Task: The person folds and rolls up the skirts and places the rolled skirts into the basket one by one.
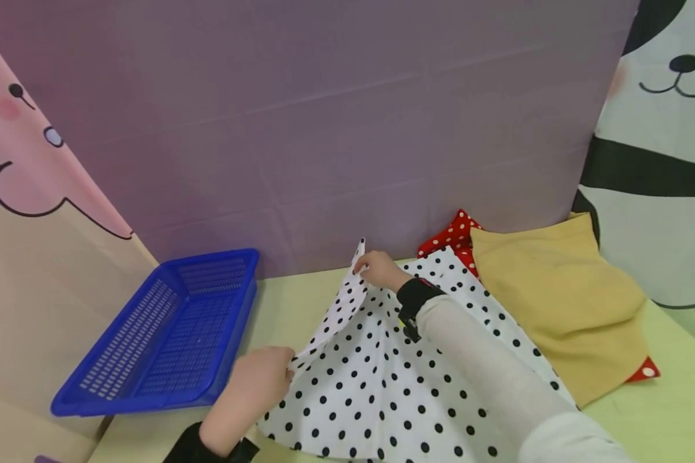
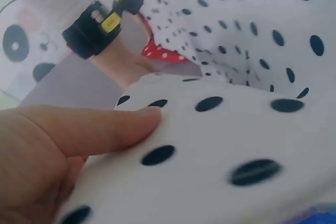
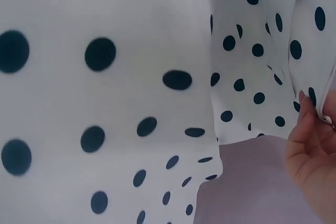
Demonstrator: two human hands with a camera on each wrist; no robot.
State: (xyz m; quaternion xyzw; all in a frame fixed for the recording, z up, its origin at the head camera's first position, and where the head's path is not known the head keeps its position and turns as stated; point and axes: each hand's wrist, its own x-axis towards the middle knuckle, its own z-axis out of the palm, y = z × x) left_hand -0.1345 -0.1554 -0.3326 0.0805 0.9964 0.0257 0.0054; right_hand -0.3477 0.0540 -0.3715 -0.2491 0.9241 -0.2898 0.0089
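A white cloth with black polka dots (image 1: pixel 376 386) spreads over the table in front of me, its left edge lifted into a fold. My left hand (image 1: pixel 260 376) pinches that edge near the front left. In the left wrist view, the thumb of the left hand (image 2: pixel 100 129) presses on top of the dotted cloth (image 2: pixel 220 145). Farther back, my right hand (image 1: pixel 380 270) grips the cloth close to its raised corner. The right wrist view has the right hand (image 3: pixel 312 150) pinching the cloth's edge, with dotted fabric (image 3: pixel 131 93) hanging across the rest.
To the left stands a blue plastic basket (image 1: pixel 194 334) with perforated sides. Right of the dotted cloth lies a yellow cloth (image 1: pixel 550 296), with red white-dotted fabric (image 1: pixel 454 238) showing behind it. A purple backdrop (image 1: pixel 336 128) rises behind the pale green table (image 1: pixel 677 405).
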